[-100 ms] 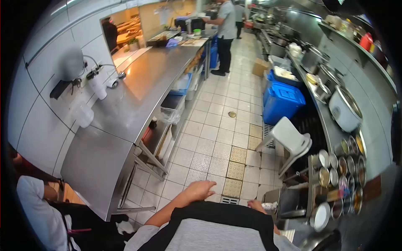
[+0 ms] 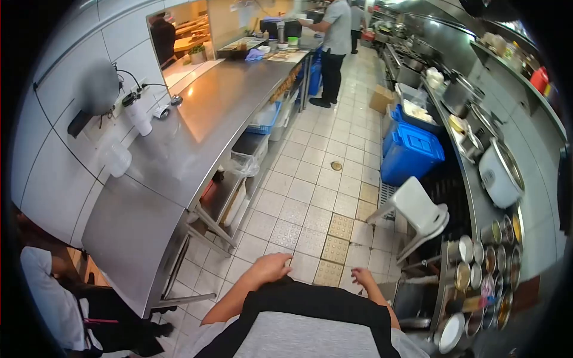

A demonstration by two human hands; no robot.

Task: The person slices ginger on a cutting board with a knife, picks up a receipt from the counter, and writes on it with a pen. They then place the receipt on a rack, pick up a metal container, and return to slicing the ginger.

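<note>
My left hand (image 2: pixel 271 268) hangs in front of the black apron (image 2: pixel 280 293), above the tiled floor, its fingers loosely bent and partly apart. Nothing shows in it. To its right, my right hand (image 2: pixel 362 278) is held in front of the apron's other side, with slightly curled, separated fingers and no object visible in them. Neither hand touches a worktop. The steel counter (image 2: pixel 134 230) is off to the left, and a white plastic stool (image 2: pixel 415 206) stands ahead on the right.
A tiled aisle (image 2: pixel 304 185) runs ahead. Blue bins (image 2: pixel 412 146), a rice cooker (image 2: pixel 498 176) and several metal containers (image 2: pixel 490 256) line the right. A person (image 2: pixel 337 42) stands at the far counter; another (image 2: pixel 54 298) is close at lower left.
My right hand has risen into fuller view beside the apron. My left hand has shifted slightly left, its fingers more bent. The whole view has turned a little.
</note>
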